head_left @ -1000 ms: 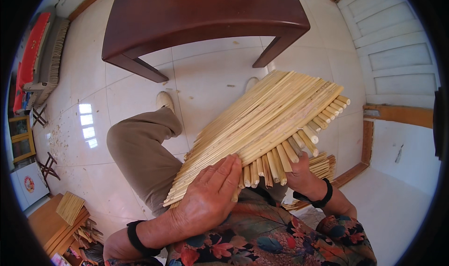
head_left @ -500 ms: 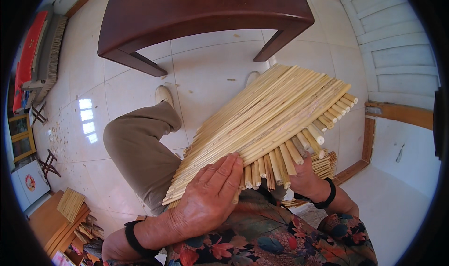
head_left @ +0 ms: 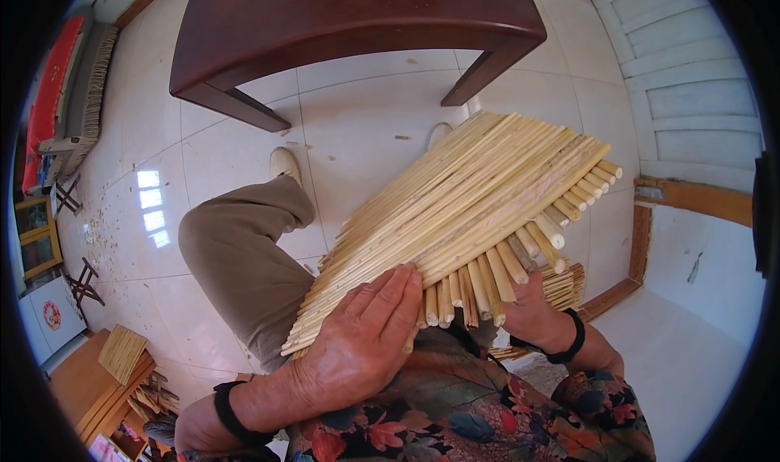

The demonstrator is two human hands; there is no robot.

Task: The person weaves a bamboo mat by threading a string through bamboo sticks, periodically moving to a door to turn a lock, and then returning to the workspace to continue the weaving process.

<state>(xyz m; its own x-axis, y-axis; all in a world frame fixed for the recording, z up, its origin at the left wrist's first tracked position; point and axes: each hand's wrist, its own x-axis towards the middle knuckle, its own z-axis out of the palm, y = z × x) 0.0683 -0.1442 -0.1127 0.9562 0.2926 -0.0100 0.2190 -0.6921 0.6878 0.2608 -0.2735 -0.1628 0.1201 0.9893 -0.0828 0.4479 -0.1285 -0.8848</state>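
A stiff mat of straw-coloured plant stalks [head_left: 455, 194] lies slanted over my lap, its stalks side by side. Along its near right edge, the ends of a crossing layer of stalks [head_left: 487, 283] stick out unevenly from beneath. My left hand [head_left: 366, 332] grips the near edge, its fingers laid together on the top face and its thumb mostly hidden. At the same edge, farther right, my right hand [head_left: 532, 312] supports the mat from below by the protruding ends. Most of its fingers are covered by the stalks.
A dark red wooden table [head_left: 357, 15] stands ahead. More stalks [head_left: 565, 287] lie beside my right arm. At the lower left, a small stalk panel [head_left: 123, 355] rests on a brown wooden table [head_left: 77, 381]. Plant scraps dot the tiled floor [head_left: 146, 299]; a white door [head_left: 691, 88] is at right.
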